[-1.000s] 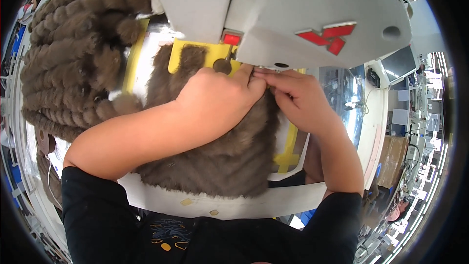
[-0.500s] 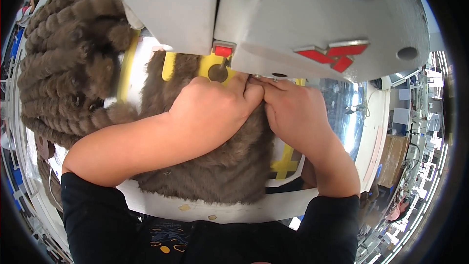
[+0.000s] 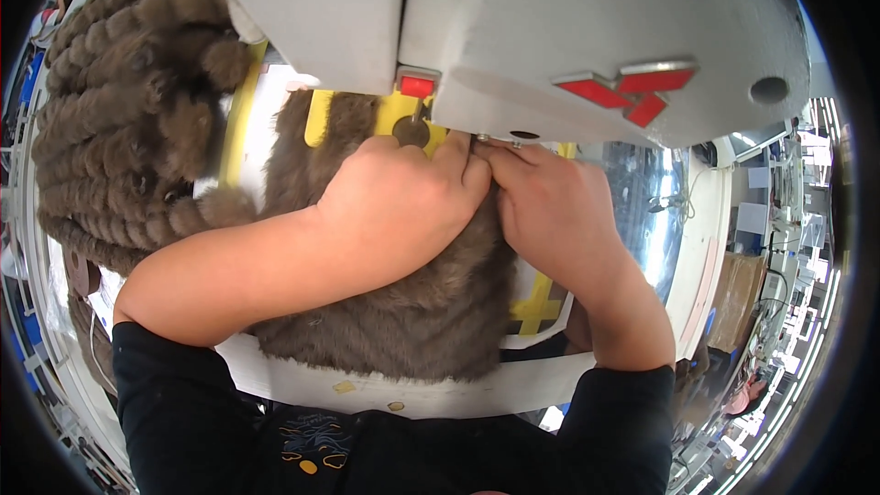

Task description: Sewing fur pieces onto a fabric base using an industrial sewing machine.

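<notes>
My left hand [image 3: 403, 197] is closed on the edge of a brown fur piece [image 3: 394, 339], its thumb and forefinger pressed together just below the needle area of a grey sewing machine [image 3: 495, 27]. Touching it, my right hand [image 3: 555, 211] pinches the same edge, fingertips under the machine head and partly hidden. The fur runs from a yellow plate [image 3: 318, 119] down over the white bed edge [image 3: 440, 394]. A round dark metal part [image 3: 410, 131] stands just beyond my left knuckles, below a small red piece [image 3: 416, 84] on the machine.
Bulky ribbed brown fur [image 3: 128, 101] is heaped at the left. At the right are a cardboard box [image 3: 738, 302], cables and more equipment along the edge of the view. A co-worker in pink [image 3: 747, 394] is small at the far right.
Compared with a second ago, the machine head looks larger and both hands sit slightly lower in the picture. My right fingers have drawn in closer against my left hand.
</notes>
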`<state>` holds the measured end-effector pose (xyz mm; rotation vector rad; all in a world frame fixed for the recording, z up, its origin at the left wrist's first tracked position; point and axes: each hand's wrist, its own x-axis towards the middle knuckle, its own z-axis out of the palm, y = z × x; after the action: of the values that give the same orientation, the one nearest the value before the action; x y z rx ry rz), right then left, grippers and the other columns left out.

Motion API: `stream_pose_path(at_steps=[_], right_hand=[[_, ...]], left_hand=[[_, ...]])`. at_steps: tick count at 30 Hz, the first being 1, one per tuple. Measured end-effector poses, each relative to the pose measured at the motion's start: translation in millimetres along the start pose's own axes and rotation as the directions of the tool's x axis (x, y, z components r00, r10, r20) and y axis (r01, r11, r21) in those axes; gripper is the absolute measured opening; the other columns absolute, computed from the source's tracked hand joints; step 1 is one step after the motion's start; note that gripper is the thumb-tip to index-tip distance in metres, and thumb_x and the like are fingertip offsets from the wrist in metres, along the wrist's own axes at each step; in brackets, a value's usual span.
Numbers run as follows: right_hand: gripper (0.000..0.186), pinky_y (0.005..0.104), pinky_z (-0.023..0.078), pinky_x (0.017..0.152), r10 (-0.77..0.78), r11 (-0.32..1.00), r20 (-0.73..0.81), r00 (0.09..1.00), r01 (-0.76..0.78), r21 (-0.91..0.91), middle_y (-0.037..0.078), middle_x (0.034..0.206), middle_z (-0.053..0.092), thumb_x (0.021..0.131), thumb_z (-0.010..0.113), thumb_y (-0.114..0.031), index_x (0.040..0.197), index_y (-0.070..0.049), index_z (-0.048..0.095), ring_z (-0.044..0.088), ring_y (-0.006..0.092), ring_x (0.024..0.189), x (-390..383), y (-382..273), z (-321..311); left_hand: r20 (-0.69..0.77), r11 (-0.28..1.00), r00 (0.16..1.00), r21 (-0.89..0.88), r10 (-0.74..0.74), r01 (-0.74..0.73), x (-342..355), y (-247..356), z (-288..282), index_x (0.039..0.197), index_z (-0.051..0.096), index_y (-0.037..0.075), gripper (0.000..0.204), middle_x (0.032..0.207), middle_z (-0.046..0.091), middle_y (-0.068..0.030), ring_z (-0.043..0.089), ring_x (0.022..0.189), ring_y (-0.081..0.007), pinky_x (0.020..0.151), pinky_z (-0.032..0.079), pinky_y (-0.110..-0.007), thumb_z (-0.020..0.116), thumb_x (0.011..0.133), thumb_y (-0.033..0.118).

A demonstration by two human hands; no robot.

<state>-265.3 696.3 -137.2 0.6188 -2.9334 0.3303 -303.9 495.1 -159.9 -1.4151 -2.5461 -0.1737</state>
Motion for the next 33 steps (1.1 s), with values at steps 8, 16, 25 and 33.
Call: stream_pose_path(at_steps=[8,16,25,33], right_hand=[[0.012,0.0374,0.055,0.058,0.038,0.999,0.057,0.998,-0.038,-0.002,0.002,0.093,0.070,0.085,0.060,-0.009,0.093,-0.010,0.069,0.071,0.0251,0.076,0.6,3.9,-2.9],[0.024,0.0372,0.057,0.063,-0.014,0.999,0.056,0.998,0.011,0.045,0.000,0.100,0.074,0.085,0.061,-0.009,0.105,-0.012,0.074,0.072,0.0228,0.085,1.3,14.7,-6.1],[0.027,0.0408,0.057,0.070,-0.061,0.995,0.127,0.990,0.050,0.082,0.002,0.105,0.074,0.086,0.060,-0.008,0.109,-0.010,0.074,0.072,0.0254,0.094,4.0,22.8,-11.2],[0.032,0.0425,0.058,0.075,0.010,0.996,0.135,0.991,-0.022,0.089,0.006,0.102,0.076,0.085,0.059,-0.007,0.113,-0.012,0.076,0.071,0.0294,0.094,4.2,20.6,-10.0]], left_hand=[[-0.090,0.997,0.995,-0.065,0.039,-0.045,2.6,0.3,4.6,0.086,0.066,0.007,0.014,0.085,0.064,-0.0050,0.063,0.059,-0.0177,0.053,0.046,-0.033,0.066,0.074,0.015],[-0.020,0.998,0.998,-0.037,0.054,-0.055,2.0,-0.6,1.8,0.098,0.066,0.005,0.023,0.105,0.067,-0.0081,0.063,0.061,-0.0162,0.055,0.046,-0.032,0.063,0.077,0.015],[-0.103,0.990,0.985,-0.026,0.136,-0.140,-5.2,-6.6,1.3,0.109,0.067,0.007,0.032,0.121,0.070,-0.0106,0.062,0.063,-0.0153,0.059,0.050,-0.031,0.063,0.079,0.017],[0.015,0.988,0.990,-0.062,0.143,-0.142,-9.6,-8.7,-9.1,0.113,0.067,0.009,0.037,0.124,0.070,-0.0117,0.062,0.061,-0.0143,0.056,0.050,-0.030,0.065,0.077,0.017]])
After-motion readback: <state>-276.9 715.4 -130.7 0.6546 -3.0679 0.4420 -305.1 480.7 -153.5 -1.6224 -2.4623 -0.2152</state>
